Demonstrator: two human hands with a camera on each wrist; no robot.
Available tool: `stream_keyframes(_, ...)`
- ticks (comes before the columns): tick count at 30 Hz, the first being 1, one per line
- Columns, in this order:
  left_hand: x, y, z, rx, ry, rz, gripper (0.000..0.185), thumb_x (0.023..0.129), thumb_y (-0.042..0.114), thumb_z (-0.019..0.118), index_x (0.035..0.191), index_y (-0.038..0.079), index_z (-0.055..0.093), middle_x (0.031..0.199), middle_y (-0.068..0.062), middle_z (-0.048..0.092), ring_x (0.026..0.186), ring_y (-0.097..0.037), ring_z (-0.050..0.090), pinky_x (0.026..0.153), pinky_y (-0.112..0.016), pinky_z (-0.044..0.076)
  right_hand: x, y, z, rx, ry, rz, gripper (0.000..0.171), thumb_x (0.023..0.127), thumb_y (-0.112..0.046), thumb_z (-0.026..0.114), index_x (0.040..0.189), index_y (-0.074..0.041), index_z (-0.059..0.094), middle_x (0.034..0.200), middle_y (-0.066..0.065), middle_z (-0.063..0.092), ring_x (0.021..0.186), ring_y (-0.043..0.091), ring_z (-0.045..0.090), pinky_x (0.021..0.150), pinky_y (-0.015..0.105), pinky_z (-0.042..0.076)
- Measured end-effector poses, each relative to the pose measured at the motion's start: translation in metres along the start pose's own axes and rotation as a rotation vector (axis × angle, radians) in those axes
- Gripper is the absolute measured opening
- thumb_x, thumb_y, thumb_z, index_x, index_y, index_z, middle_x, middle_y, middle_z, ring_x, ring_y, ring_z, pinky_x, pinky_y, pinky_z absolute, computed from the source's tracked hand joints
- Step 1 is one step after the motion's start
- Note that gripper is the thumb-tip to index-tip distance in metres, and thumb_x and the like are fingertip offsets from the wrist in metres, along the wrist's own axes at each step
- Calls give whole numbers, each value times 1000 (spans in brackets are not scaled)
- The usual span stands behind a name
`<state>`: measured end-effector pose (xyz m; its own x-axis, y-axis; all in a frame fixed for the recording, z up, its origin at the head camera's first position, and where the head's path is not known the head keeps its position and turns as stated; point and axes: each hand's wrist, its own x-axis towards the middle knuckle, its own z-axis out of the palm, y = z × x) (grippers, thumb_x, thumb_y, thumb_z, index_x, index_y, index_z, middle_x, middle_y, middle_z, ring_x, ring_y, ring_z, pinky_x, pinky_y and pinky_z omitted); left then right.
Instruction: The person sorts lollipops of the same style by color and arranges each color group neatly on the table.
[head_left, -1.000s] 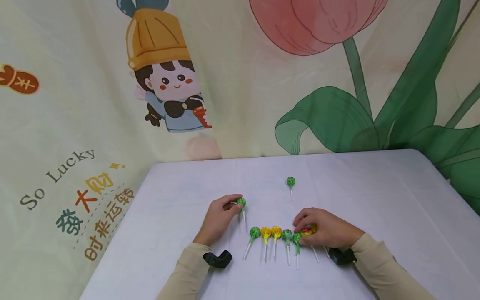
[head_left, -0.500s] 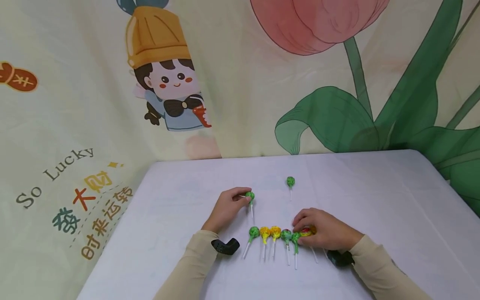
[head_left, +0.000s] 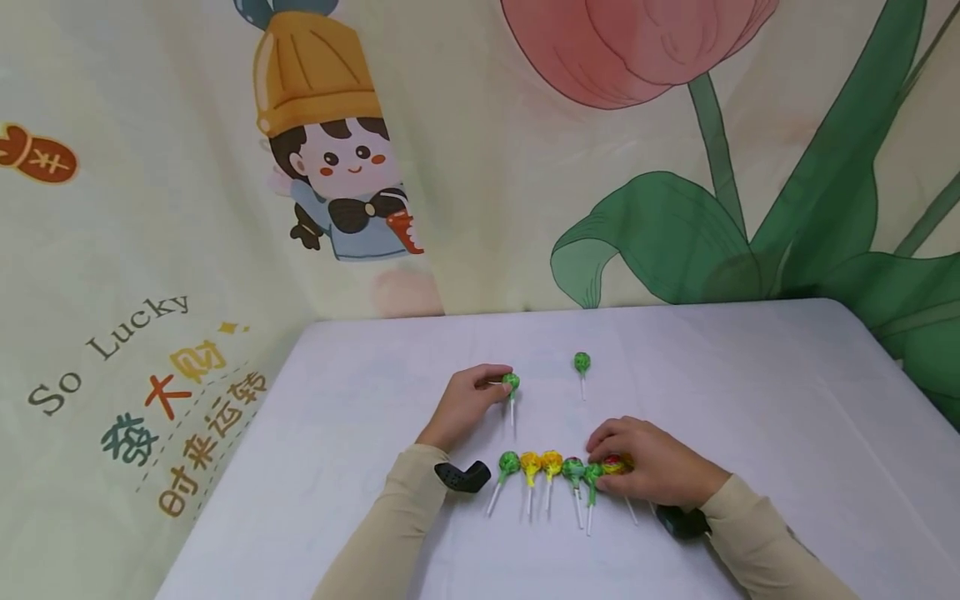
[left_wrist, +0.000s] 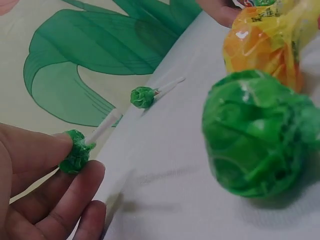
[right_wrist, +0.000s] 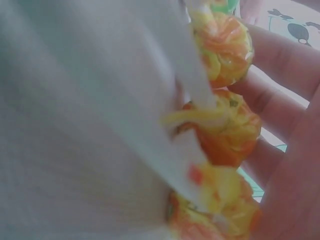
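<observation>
Two hands down on white table [head_left: 750,375]. Left hand [head_left: 467,406] pinching green lollipop [head_left: 511,382]. Right hand [head_left: 652,467] curled over orange lollipops [right_wrist: 227,130] at row end.

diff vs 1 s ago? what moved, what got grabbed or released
The left hand, pinching the green lollipop by its head, slid it away from the body and to the right, toward the lone green lollipop; the grip held. Nothing was released. The right hand stayed resting on the right end of the lollipop row, which kept its place, as did the lone one.
</observation>
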<state>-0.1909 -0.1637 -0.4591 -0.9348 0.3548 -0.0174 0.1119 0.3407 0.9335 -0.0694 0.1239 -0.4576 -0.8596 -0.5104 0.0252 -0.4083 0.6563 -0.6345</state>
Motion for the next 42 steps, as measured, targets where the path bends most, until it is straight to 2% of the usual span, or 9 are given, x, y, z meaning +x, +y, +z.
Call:
stream_keyframes(13,11,6,5,-25,-15,-16,32,95,12,68,127,9,68,112,-3,71,103,-16,66,92,-36,51,1,2,1,-13,16,-16,11,87,-26,78,98,-27,76,113,-15,60,105,10,53,93,36,49)
stream_keyframes(20,14,8,5,-64,-36,-17,34,94,9,69,128,4,67,112,-7,71,101,-18,67,90,-34,53,1,0,3,19,-10,29,10,88,-30,79,96,-28,75,113,-15,59,108,12,53,96,43,47)
stream_keyframes(28,21,8,9,-83,-59,-2,30,94,13,71,123,10,70,112,-4,71,102,-18,67,92,-35,52,2,-1,0,3,-8,5,11,87,-31,79,97,-28,75,112,-16,59,106,12,53,95,42,48)
stream_keyframes(36,26,13,16,-91,-63,-1,29,93,11,72,122,6,70,110,-5,72,98,-16,66,89,-33,51,1,1,-1,1,-26,-20,10,89,-32,77,98,-30,74,114,-15,59,107,10,53,95,40,48)
stream_keyframes(42,32,16,21,-61,-83,-9,28,93,14,72,120,10,71,111,-3,72,99,-14,65,90,-32,50,1,2,-1,1,-22,-18,9,89,-32,77,98,-31,73,114,-16,59,107,10,53,95,41,48)
